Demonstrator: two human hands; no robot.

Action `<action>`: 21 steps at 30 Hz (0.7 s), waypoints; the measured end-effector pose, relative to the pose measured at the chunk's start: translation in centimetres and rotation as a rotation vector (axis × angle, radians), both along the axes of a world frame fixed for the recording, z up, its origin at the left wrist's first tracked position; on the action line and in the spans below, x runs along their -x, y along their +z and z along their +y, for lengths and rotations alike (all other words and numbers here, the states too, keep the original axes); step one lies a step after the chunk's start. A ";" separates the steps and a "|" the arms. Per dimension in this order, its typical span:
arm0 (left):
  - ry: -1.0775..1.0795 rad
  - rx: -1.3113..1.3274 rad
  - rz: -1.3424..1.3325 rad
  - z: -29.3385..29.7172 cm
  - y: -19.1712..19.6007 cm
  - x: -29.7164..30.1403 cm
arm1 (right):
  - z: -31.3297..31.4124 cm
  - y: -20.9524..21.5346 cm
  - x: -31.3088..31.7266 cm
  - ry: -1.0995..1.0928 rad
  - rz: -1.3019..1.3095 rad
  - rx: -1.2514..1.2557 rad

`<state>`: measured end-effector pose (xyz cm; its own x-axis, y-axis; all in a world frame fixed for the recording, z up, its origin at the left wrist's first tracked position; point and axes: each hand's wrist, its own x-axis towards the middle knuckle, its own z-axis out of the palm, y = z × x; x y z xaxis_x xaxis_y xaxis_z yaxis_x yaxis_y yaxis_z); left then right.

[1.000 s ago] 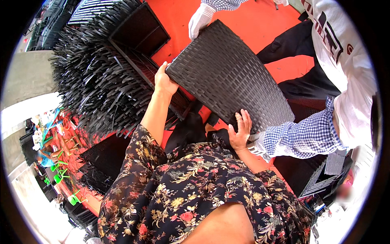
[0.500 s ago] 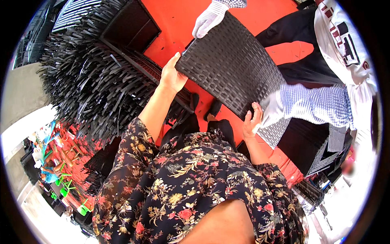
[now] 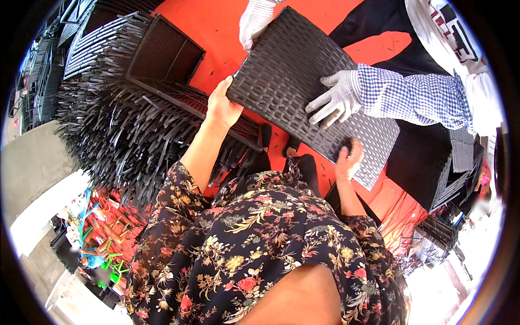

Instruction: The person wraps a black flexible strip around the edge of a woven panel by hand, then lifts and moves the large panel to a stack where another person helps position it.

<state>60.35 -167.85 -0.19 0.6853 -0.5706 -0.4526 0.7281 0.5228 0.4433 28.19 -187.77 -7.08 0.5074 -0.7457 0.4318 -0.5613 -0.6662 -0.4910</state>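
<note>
A flat rectangular panel of dark woven synthetic wicker (image 3: 303, 81) is held tilted at the picture's centre-top, above the orange-red floor (image 3: 222, 27). Its near left corner is gripped by the person's left hand (image 3: 221, 105), thumb on top and fingers curled beneath and hidden. Its lower edge, at about 4 o'clock from centre, is clasped by the right hand (image 3: 349, 157), fingers folded over the rim; the palm is hidden behind the panel.

Two white knit-gloved hands of a co-worker are also laid on the panel: one spread flat on its face (image 3: 335, 100), below a blue-and-white checked sleeve (image 3: 411, 100), the other at the far edge at 12 o'clock (image 3: 254, 21), partly cut off by the frame.

At 10 o'clock, a dark wicker-wrapped frame with loose unwoven strands bristling outward (image 3: 124, 114) is recorded; its far end is lost at the rim. At 4 o'clock, stacked dark woven pieces (image 3: 433, 168) are partly hidden by the sleeve. At 8 o'clock, small green, blue and orange objects (image 3: 97, 244) are noted, too small to make out. The lower foreground is filled by a black floral-print garment (image 3: 260, 249).
</note>
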 end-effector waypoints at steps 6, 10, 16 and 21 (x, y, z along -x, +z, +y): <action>-0.010 -0.023 -0.009 0.4 -0.3 -0.6 | -7.9 -6.7 8.9 -0.626 0.165 -0.196; -0.027 0.014 -0.038 0.5 -0.4 -1.1 | -6.5 -4.0 5.7 -0.743 0.266 -0.244; -0.013 -0.031 -0.021 0.4 -0.3 -0.9 | -6.8 -4.5 6.2 -0.713 0.309 -0.213; -0.036 -0.021 0.004 0.8 -0.7 -0.8 | -7.1 -5.2 6.7 -0.682 0.302 -0.191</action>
